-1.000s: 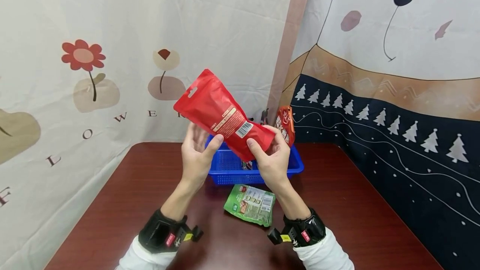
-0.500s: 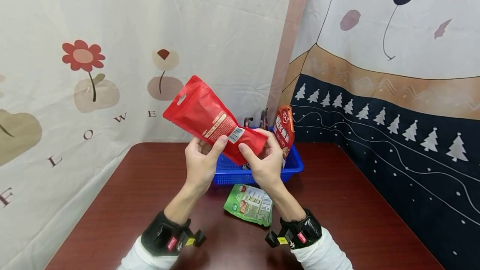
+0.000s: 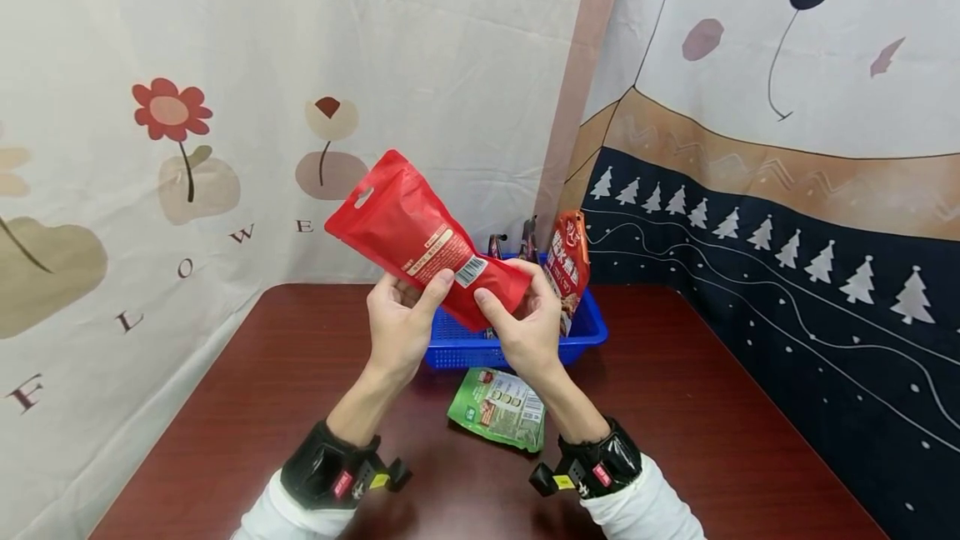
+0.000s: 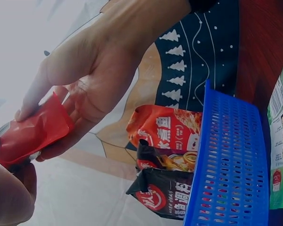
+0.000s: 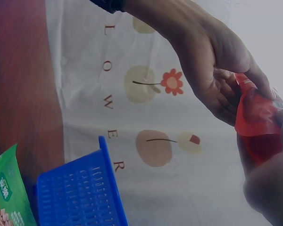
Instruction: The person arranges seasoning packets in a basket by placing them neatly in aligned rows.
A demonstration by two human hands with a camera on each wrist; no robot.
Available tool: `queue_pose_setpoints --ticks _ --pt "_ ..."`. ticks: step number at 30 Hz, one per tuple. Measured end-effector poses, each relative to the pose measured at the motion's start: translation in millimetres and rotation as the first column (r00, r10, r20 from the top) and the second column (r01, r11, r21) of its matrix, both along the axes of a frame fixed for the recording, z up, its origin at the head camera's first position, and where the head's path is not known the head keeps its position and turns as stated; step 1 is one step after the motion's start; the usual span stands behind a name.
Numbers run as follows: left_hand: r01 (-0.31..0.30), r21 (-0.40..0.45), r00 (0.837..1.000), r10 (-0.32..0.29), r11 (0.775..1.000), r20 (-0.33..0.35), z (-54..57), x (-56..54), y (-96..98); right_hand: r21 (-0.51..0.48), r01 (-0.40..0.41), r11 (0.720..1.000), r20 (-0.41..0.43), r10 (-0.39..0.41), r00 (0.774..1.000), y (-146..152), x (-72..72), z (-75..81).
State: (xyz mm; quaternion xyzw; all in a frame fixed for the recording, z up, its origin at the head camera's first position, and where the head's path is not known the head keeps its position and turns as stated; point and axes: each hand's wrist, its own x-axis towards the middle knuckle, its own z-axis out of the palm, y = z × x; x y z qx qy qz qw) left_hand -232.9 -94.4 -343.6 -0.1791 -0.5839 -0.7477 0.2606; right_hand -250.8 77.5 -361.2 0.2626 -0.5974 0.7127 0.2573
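Observation:
A red pouch (image 3: 431,240) with a hang hole and a barcode is held up at a tilt above the basket, its hang-hole end toward the upper left. The left hand (image 3: 401,323) grips its lower edge near the middle, thumb on the printed face. At the pouch's lower right end, the right hand (image 3: 528,327) pinches it with the thumb in front and fingers behind. The left wrist view also shows the pouch (image 4: 35,132) between both hands. Below them, a green pouch (image 3: 498,408) lies on the table in front of the blue basket (image 3: 468,354).
Inside the basket stand an orange-red packet (image 3: 567,269) at the right and dark packets (image 4: 167,190) beside it. The brown table (image 3: 697,440) meets a printed cloth (image 3: 450,40) behind and a dark tree-patterned cloth (image 3: 750,290) at the right.
Over the last second the pouch moved slightly left and down in both hands, and the left hand closed in on its edge. Between the last two frames hardly anything differs.

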Motion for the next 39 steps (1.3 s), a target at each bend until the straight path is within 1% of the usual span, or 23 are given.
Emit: queue_pose_setpoints --ticks 12,15,18,21,23,25,29,32,34,37,38,39 --pt "-0.009 -0.014 1.0 0.009 1.0 0.01 -0.9 0.2 -1.7 -0.004 -0.02 1.0 0.016 0.02 1.0 -2.5 0.6 -1.9" --pt "-0.014 -0.026 1.0 0.014 1.0 0.007 -1.4 0.0 -2.7 -0.002 -0.041 0.999 0.014 0.041 0.999 -2.3 0.4 -2.7" --pt "-0.026 -0.038 1.0 0.026 0.999 -0.004 -1.2 -0.3 -4.5 0.004 -0.103 0.995 -0.014 0.103 0.995 -1.5 -0.2 -2.8" --pt "-0.043 -0.044 0.999 0.042 0.998 -0.026 -0.6 -1.8 -6.8 0.022 -0.16 0.987 -0.055 0.161 0.985 -0.4 -1.3 -1.7" --pt "-0.059 -0.052 0.997 0.057 0.997 -0.05 -0.3 -2.9 -8.7 0.045 -0.164 0.985 -0.08 0.167 0.983 0.7 -2.5 -0.9" --pt "-0.08 -0.064 0.994 0.075 0.995 -0.078 -0.7 -4.0 -10.7 0.078 -0.133 0.988 -0.098 0.14 0.985 1.8 -3.5 -0.6" --pt "-0.136 -0.093 0.981 0.121 0.986 -0.151 -2.3 -6.3 -13.8 0.149 -0.043 0.988 -0.135 0.063 0.989 4.1 -4.6 0.3" --pt "-0.171 -0.106 0.966 0.145 0.979 -0.215 -3.7 -8.9 -14.5 0.187 0.015 0.982 -0.151 0.014 0.988 5.4 -2.7 2.0" --pt "-0.187 -0.112 0.955 0.154 0.976 -0.254 -5.2 -11.0 -14.4 0.199 0.038 0.979 -0.158 -0.006 0.987 6.1 -0.8 3.4" --pt "-0.234 -0.126 0.932 0.186 0.964 -0.31 -7.3 -14.2 -14.0 0.205 0.048 0.978 -0.168 -0.014 0.986 6.9 3.0 6.2" --pt "-0.255 -0.133 0.922 0.199 0.958 -0.332 -7.9 -15.4 -14.0 0.203 0.046 0.978 -0.172 -0.01 0.985 7.1 4.4 7.3" --pt "-0.282 -0.14 0.908 0.217 0.949 -0.358 -8.3 -16.8 -14.2 0.201 0.042 0.979 -0.174 -0.007 0.985 7.2 5.9 8.3"
